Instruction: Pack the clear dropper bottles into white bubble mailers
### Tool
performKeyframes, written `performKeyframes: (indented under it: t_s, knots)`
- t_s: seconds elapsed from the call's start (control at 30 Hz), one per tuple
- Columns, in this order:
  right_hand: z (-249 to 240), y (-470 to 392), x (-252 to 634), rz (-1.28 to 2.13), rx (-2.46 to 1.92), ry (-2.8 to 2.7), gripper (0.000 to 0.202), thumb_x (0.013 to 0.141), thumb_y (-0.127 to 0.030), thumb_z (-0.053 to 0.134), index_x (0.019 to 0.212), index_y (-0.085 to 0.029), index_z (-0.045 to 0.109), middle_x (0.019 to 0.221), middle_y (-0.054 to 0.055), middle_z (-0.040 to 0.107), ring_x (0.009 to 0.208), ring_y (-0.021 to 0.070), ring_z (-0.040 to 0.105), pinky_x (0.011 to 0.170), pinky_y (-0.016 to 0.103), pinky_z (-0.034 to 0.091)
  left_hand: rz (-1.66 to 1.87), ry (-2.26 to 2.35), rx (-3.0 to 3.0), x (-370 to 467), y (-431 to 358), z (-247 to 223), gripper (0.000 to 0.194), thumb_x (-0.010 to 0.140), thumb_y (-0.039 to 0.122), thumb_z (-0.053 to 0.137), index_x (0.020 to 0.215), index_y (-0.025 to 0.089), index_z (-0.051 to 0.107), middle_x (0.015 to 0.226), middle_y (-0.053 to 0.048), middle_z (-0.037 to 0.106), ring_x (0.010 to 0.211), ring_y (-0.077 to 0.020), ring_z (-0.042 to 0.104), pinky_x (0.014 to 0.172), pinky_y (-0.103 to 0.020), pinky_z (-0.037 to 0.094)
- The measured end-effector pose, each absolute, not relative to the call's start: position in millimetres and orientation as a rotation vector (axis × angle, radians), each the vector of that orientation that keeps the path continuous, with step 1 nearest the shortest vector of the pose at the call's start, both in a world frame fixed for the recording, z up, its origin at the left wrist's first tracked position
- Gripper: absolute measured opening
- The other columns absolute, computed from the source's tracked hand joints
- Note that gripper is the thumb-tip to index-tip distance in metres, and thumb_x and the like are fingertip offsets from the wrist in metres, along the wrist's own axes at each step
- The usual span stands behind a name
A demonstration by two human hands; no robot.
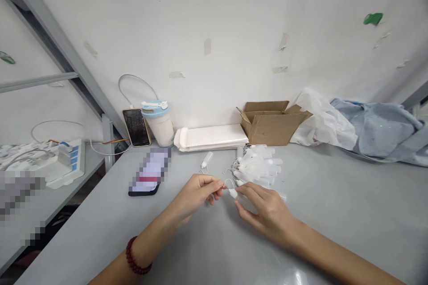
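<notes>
Over the middle of the table, my right hand (264, 207) holds a small translucent squeeze bottle (233, 193) between thumb and fingers. The bottle's white top points left, and a thin white strap (229, 181) loops up from it. My left hand (203, 189) is closed in a pinch right at the bottle's tip, where the strap's end meets the fingertips. What exactly lies inside that pinch is too small to tell. Just behind my right hand is a pile of similar small bottles (256, 167). One more bottle (207, 159) lies apart, behind my left hand.
Along the wall stand a phone (137, 128), a lidded cup (159, 127), a stack of flat white boxes (214, 137), an open cardboard box (270, 129), a plastic bag (321, 124) and blue cloth (377, 129). Another phone (150, 171) lies left. A power strip (72, 164) sits on the neighbouring table.
</notes>
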State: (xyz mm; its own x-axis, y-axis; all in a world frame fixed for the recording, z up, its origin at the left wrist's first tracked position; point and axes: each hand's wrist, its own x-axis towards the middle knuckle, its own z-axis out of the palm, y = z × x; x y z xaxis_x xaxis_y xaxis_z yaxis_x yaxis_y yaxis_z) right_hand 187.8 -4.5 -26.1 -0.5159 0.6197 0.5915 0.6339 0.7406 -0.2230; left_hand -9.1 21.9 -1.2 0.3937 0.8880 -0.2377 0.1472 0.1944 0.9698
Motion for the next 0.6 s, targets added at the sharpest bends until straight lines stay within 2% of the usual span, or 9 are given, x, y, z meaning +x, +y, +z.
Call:
performKeyframes:
  t_s: [0.6]
  knots:
    - [-30.0, -4.4, 187.4, -0.005, -0.950, -2.283, 0.014, 0.087, -0.017, 0.045, 0.098, -0.014, 0.053, 0.078, 0.007, 0.063, 0.065, 0.0168, 0.060, 0.053, 0.026, 0.046, 0.707, 1.070, 1.252, -7.2, 20.4, -0.7, 0.027, 0.077, 0.035, 0.058, 0.062, 0.013, 0.063, 0.061, 0.001, 0.055, 0.055, -0.0089, 0.045, 0.055, -0.023, 0.036]
